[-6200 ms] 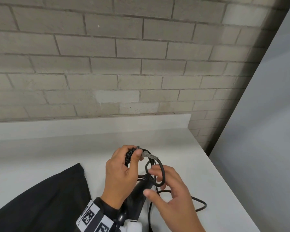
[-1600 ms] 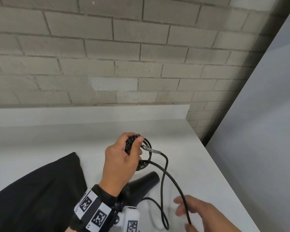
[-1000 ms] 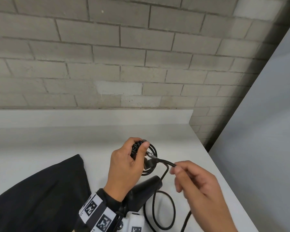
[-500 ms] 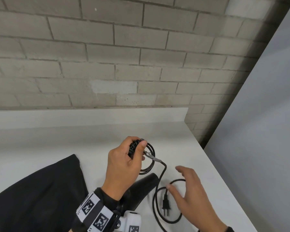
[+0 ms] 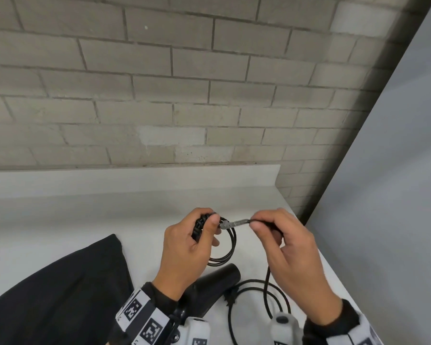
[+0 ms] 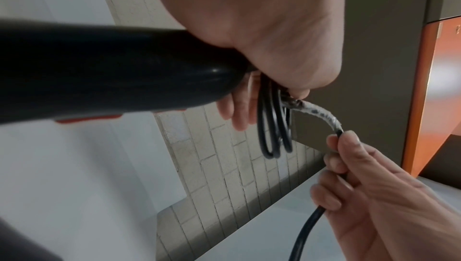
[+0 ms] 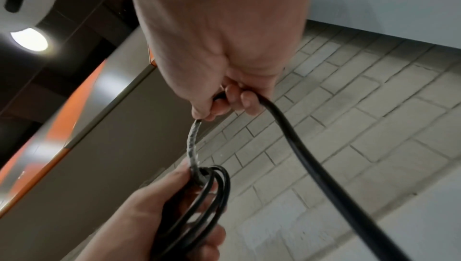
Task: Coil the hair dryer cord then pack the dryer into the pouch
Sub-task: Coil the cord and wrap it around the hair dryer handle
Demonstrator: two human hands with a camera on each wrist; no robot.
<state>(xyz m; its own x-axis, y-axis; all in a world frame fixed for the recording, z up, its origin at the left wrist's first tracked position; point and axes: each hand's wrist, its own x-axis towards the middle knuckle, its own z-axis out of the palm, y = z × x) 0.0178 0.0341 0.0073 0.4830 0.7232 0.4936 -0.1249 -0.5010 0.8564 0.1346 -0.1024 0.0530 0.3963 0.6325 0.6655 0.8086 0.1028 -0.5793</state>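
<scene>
My left hand (image 5: 184,247) clamps the coil (image 5: 228,247) so its loops can't spring loose, while my right hand (image 5: 288,247) pinches the cord (image 6: 303,231) just past its taped stretch to guide another loop; dryer (image 5: 215,286) on the counter (image 5: 85,220) beside the pouch (image 5: 60,295)

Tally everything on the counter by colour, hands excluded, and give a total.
Black: 3 - hair dryer, its cord, pouch
Silvery: 1 - taped wrap on the cord
White: 1 - counter
Total: 5
</scene>
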